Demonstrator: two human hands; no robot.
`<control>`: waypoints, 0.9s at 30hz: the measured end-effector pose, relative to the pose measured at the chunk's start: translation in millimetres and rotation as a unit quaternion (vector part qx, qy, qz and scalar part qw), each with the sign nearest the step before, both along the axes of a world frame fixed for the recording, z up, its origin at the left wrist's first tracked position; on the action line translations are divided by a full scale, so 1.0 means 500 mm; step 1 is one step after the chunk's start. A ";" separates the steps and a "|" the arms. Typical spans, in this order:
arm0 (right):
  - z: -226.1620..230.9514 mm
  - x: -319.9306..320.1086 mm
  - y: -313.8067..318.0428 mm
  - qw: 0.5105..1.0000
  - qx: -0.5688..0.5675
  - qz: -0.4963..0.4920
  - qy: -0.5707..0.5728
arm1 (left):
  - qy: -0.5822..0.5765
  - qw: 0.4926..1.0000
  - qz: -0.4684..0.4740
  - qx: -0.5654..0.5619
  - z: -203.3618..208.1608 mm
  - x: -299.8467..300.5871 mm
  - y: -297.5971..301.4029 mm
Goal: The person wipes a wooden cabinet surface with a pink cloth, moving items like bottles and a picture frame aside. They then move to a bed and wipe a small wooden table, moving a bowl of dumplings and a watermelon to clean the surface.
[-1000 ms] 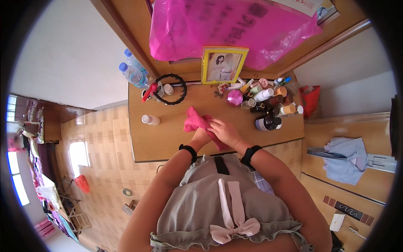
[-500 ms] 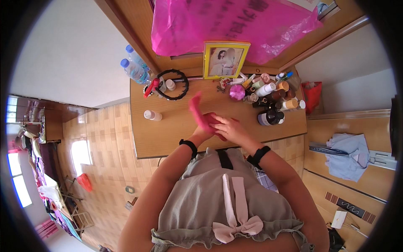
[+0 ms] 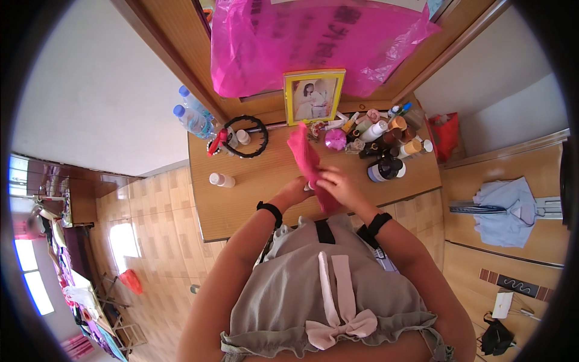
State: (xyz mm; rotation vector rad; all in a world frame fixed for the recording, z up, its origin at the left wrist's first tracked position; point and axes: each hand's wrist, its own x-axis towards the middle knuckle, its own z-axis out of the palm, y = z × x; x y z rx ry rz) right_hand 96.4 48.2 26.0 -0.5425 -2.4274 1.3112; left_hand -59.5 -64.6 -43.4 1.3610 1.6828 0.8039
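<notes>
The left hand [image 3: 295, 190] is partly curled beside something small and white between the hands; its exact grip is hidden. The right hand [image 3: 339, 186] has bent fingers closed on a pink cloth [image 3: 306, 158], which stretches forward past both hands. The handling looks unfinished: the cloth is not laid down, though how much is done cannot be told. Left of the hands stands a small white bottle [image 3: 222, 180]; right, clustered cosmetics bottles [image 3: 386, 137]; beyond, a yellow photo frame [image 3: 314, 98].
</notes>
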 end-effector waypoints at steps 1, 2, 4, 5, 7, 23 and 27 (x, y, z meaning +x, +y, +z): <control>0.004 0.004 0.001 0.996 0.054 0.064 0.003 | -0.029 0.999 -0.015 0.000 -0.007 0.001 -0.001; -0.020 0.005 0.011 0.983 0.105 0.153 -0.017 | -0.055 0.998 -0.027 0.004 -0.018 -0.001 0.001; 0.004 -0.005 0.006 0.984 0.108 0.134 -0.041 | -0.152 0.988 0.016 -0.002 -0.060 0.003 -0.003; 0.014 -0.001 0.005 0.985 0.108 0.119 -0.057 | -0.078 0.997 -0.012 -0.005 -0.049 0.006 0.006; 0.021 0.013 0.014 0.975 0.187 0.100 -0.072 | 0.073 0.995 -0.069 -0.008 -0.027 0.011 0.028; 0.240 0.223 0.027 0.917 0.387 0.093 -0.036 | 0.016 0.993 -0.005 0.120 -0.076 0.176 0.292; 0.222 0.251 0.029 0.920 0.383 0.065 -0.053 | 0.017 0.995 0.003 0.102 -0.050 0.194 0.314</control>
